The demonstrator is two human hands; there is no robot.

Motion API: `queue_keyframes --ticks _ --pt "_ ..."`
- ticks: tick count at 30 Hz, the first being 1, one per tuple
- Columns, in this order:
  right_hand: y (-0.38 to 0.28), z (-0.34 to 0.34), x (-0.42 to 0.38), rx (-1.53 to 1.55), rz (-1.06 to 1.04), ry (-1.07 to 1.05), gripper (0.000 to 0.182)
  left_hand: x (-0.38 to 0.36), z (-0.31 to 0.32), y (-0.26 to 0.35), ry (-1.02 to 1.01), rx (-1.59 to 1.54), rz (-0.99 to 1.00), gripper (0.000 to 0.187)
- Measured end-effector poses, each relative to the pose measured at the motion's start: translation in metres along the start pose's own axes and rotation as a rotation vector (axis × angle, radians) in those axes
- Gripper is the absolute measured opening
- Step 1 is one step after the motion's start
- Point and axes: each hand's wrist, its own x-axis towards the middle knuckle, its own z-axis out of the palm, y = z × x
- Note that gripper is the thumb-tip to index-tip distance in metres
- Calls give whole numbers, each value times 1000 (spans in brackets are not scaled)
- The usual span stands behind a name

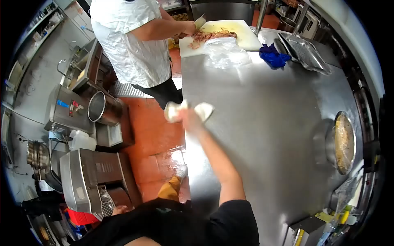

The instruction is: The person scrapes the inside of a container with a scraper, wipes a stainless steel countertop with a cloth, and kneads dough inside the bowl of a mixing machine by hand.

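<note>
My right hand [189, 119] is closed on a whitish cloth [204, 110] at the left edge of the steel table [262, 123]. Motion blurs both the hand and the cloth, whose ends stick out on either side of the fingers. Low on the left, my left hand [120, 210] shows only in part beside the dark shirt, near a steel machine [84, 180]; its fingers are too small and hidden to read.
A co-worker in white [131, 45] holds a knife [200, 21] over chopped meat [211, 37] on a white board [246, 37]. Beyond are a plastic bag [225, 53], blue cloth [275, 57], trays [303, 51], and a covered bowl [344, 141] at right.
</note>
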Motion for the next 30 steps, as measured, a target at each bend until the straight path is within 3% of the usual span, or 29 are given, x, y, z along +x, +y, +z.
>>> queue_keyframes --ticks 2,4,5,6,9,10,11,12,13,14,16,18,19,20,22,23,24,25,27,29,30 --pt "-48 -2 -76 -83 -58 -131 28 17 -6 24 -65 79 250 21" --pt "-103 -19 -151 -38 -56 -25 30 30 -5 78 -104 -76 89 20" --pt "-133 -35 -186 -55 37 -4 31 31 4 114 -96 -264 -202 22" --pt "-152 -46 -221 -123 126 30 30 34 11 137 -103 -232 -217 23" --pt "-143 -88 -346 -759 389 211 26 43 26 173 -155 -185 -153 24" --pt "-132 -117 -365 -819 772 137 26 34 32 193 -154 -162 -145 25" --pt "-135 -145 -349 -709 947 496 27 29 35 197 -180 -162 -131 25" --pt "-93 -169 -374 -1168 1008 168 35 27 36 202 -204 -161 -114 25" --pt "-79 -189 -345 -1117 1174 280 43 23 34 204 -224 -156 -99 25" --pt "-26 -196 -349 -1196 992 436 49 19 31 200 -213 -138 -94 27" --pt "49 -190 -290 -1196 922 443 55 11 23 185 -203 -180 -114 31" --pt "61 -142 -199 -1002 609 512 48 18 6 150 -261 -270 -121 30" --pt "20 -110 -150 -826 763 252 41 10 2 158 -234 -189 -130 29" --pt "31 -43 -141 -821 422 527 42 12 -5 156 -217 -187 -110 28" --pt "-60 -4 -118 -574 259 332 48 22 -17 146 -224 -184 -70 27" --pt "-84 18 -125 -525 282 212 47 30 -21 149 -244 -175 -44 28" --pt "-108 18 -135 -444 268 268 46 30 -18 162 -221 -184 -31 27" --pt "-121 20 -153 -478 309 291 44 61 -26 148 -291 23 145 28" --pt "-142 11 -204 -568 416 323 41 117 -31 146 -441 -161 45 28" --pt "-173 3 -284 -626 589 448 36 135 -17 178 -496 67 218 28" --pt "-204 -4 -329 -715 759 431 35 136 -8 205 -453 133 146 28"
